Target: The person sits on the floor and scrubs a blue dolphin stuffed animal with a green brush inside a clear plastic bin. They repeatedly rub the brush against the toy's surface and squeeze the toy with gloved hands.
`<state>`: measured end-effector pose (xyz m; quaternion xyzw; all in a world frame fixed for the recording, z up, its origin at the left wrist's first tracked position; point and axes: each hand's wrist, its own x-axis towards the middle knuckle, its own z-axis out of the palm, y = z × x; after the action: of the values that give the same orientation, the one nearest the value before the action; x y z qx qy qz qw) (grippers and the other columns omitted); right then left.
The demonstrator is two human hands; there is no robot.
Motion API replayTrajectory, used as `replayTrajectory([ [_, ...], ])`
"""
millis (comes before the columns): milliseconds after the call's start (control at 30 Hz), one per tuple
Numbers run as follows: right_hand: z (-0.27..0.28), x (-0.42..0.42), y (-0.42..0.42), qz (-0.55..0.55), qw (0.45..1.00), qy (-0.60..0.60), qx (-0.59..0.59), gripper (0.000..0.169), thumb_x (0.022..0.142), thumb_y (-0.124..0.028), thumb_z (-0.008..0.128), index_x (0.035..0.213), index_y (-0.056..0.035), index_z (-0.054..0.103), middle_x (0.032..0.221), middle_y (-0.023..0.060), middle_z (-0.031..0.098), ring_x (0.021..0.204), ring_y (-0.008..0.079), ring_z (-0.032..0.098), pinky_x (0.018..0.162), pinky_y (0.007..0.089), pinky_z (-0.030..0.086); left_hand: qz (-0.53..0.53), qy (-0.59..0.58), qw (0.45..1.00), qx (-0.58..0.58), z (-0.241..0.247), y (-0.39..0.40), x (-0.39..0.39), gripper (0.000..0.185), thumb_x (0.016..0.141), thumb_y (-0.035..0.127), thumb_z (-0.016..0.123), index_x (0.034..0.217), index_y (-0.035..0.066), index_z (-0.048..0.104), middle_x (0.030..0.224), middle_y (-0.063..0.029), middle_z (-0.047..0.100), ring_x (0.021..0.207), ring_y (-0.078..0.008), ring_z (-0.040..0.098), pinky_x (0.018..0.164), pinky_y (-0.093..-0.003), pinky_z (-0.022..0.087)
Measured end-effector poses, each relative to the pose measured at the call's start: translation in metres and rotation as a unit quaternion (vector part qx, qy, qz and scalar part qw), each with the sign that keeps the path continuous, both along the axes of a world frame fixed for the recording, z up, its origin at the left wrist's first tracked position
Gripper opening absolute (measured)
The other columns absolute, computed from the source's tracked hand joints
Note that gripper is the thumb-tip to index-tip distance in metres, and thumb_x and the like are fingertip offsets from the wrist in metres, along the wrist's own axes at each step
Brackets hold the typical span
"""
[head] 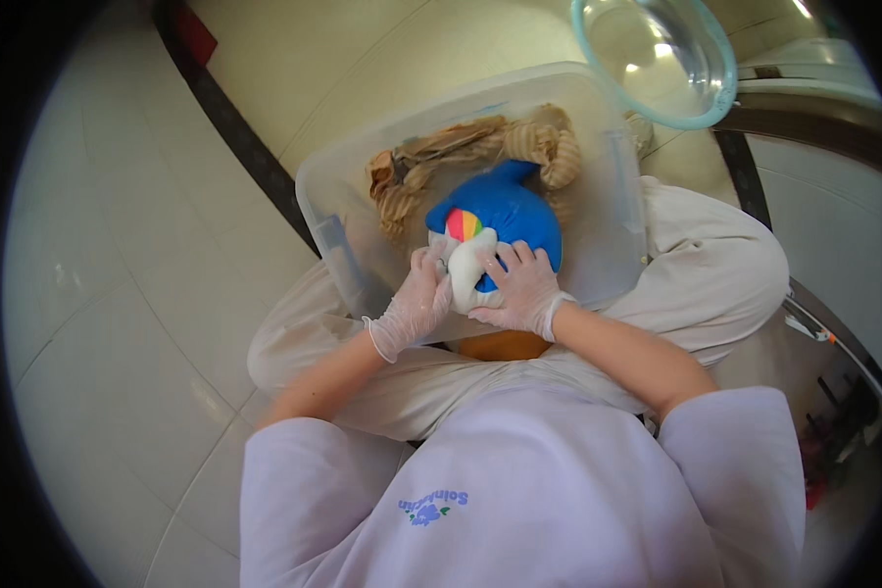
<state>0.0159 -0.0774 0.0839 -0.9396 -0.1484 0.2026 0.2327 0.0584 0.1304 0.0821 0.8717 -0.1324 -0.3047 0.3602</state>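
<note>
A blue and white plush toy [511,209] with a rainbow-striped patch lies in the near part of a translucent plastic tub [610,132]. My left hand [419,294], in a clear disposable glove, grips the toy's white part at its left edge. My right hand [522,287], gloved the same way, has its fingers spread over the white and blue fabric and its thumb at the lower edge. Wet tan cloth with stripes [478,143] is bunched along the tub's far side, behind the toy. The fingertips of my left hand are partly hidden by the fabric.
A round clear basin with a light blue rim [728,81] stands beyond the tub at the upper right. My crossed legs [713,257] flank the tub's near side. An orange-brown object [503,345] shows between them. Pale tiles [140,353] cover the floor to the left.
</note>
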Motion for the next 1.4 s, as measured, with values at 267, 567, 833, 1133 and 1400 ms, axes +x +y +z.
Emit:
replayTrajectory([
  [267, -0.114, 0.031, 0.02, 0.107, 0.993, 0.011, 0.046, 0.056, 0.083, -0.048, 0.058, 0.124, -0.0103, 0.051, 0.098, 0.0087, 0.056, 0.086, 0.0261, 0.058, 0.061, 0.0393, 0.053, -0.018, 0.008, 0.994, 0.112, -0.069, -0.005, 0.0, 0.074, 0.079, 0.015, 0.063, 0.14, -0.004, 0.025, 0.127, -0.0312, 0.035, 0.115, -0.0496, 0.038, 0.1, -0.0517, 0.036],
  [567, -0.163, 0.097, 0.026, 0.088, 0.901, 0.424, 0.033, 0.046, 0.089, -0.032, 0.048, 0.127, -0.008, 0.049, 0.12, 0.0198, 0.061, 0.11, 0.0336, 0.06, 0.087, 0.0444, 0.049, -0.111, 0.115, 0.937, 0.312, -0.159, -0.042, 0.043, 0.036, 0.074, 0.022, 0.065, 0.106, 0.006, 0.065, 0.095, -0.0171, 0.065, 0.094, -0.0389, 0.06, 0.086, -0.0465, 0.047],
  [833, -0.175, 0.134, 0.028, 0.069, 0.901, 0.42, 0.081, 0.051, 0.085, -0.041, 0.054, 0.128, -0.0125, 0.055, 0.127, 0.0187, 0.057, 0.116, 0.0331, 0.055, 0.097, 0.0395, 0.044, -0.055, 0.168, 0.949, 0.262, -0.145, -0.043, 0.094, 0.03, 0.085, 0.033, 0.058, 0.096, 0.008, 0.071, 0.107, -0.0179, 0.066, 0.1, -0.0348, 0.063, 0.083, -0.0421, 0.05],
  [1133, -0.112, 0.096, -0.032, -0.323, 0.873, 0.229, 0.285, 0.062, 0.076, -0.041, 0.071, 0.125, -0.006, 0.058, 0.122, 0.0155, 0.061, 0.111, 0.0282, 0.058, 0.096, 0.0344, 0.044, 0.096, -0.038, 0.99, 0.096, -0.057, -0.012, 0.064, 0.039, 0.079, 0.018, 0.059, 0.115, 0.003, 0.058, 0.114, -0.0242, 0.058, 0.11, -0.0394, 0.052, 0.096, -0.0442, 0.042],
  [1400, -0.095, 0.063, -0.067, -0.295, 0.891, 0.344, 0.017, 0.06, 0.077, -0.009, 0.063, 0.135, -0.005, 0.047, 0.136, 0.0173, 0.05, 0.123, 0.0304, 0.051, 0.102, 0.0342, 0.042, 0.091, -0.218, 0.96, 0.15, -0.024, 0.003, 0.045, 0.047, 0.082, 0.014, 0.062, 0.123, -0.003, 0.046, 0.118, -0.0228, 0.052, 0.108, -0.0403, 0.051, 0.094, -0.0435, 0.043],
])
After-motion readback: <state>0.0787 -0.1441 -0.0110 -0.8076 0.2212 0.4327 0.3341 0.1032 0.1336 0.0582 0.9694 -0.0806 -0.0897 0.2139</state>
